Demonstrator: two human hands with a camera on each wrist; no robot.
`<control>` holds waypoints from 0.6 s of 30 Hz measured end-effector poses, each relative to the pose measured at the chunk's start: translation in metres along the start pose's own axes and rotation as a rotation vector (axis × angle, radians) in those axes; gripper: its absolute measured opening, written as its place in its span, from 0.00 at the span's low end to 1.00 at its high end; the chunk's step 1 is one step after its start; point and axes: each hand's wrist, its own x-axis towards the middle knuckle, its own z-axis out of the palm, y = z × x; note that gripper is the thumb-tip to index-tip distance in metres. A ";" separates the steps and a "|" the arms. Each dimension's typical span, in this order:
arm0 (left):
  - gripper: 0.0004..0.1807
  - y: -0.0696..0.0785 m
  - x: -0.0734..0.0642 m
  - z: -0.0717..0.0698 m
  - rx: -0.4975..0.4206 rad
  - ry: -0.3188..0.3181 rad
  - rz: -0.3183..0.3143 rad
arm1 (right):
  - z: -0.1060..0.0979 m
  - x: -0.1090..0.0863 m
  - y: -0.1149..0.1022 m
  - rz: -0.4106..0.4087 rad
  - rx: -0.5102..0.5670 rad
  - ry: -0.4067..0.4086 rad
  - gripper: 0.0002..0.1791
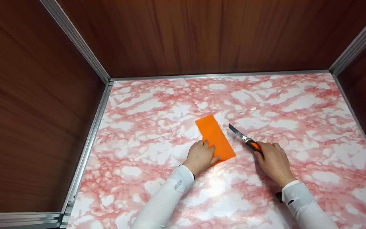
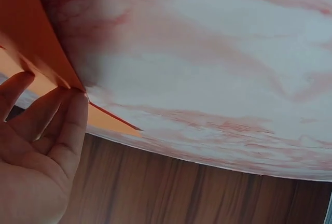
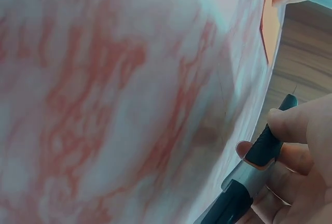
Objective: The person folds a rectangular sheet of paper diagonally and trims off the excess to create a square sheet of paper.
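An orange sheet (image 1: 215, 133) lies at a slant on the marbled tabletop, its left edge stepped near my fingers. My left hand (image 1: 200, 155) rests on its lower left part with the fingers spread. In the left wrist view, the fingertips (image 2: 78, 99) touch the sheet's edge beside a crease-like line. To the right, my right hand (image 1: 274, 161) grips a utility knife (image 1: 253, 144) by its black and orange handle. The knife's bare blade (image 1: 235, 130) points up and left toward the sheet, apart from it. The right wrist view shows thumb and fingers around the handle (image 3: 264, 145).
The tabletop (image 1: 138, 127) has a red and white marbled pattern. Dark wood-grain panels (image 1: 183, 38) wall it in at the back and both sides. Metal rails (image 1: 221, 75) run along the panels' edges. White sleeves (image 1: 167, 197) cover both forearms.
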 end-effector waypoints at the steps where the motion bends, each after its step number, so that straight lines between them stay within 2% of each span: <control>1: 0.34 0.000 -0.001 0.001 0.011 0.007 0.009 | 0.001 0.000 0.000 0.000 0.001 -0.001 0.21; 6: 0.38 -0.002 -0.006 0.006 -0.014 -0.003 0.029 | 0.003 -0.001 -0.001 -0.010 0.014 0.002 0.21; 13: 0.46 -0.009 -0.009 0.009 -0.096 -0.094 0.015 | 0.004 -0.002 0.000 -0.016 0.019 -0.004 0.22; 18: 0.48 -0.009 -0.008 0.009 -0.110 -0.100 0.008 | 0.003 -0.003 -0.001 -0.011 0.014 -0.009 0.21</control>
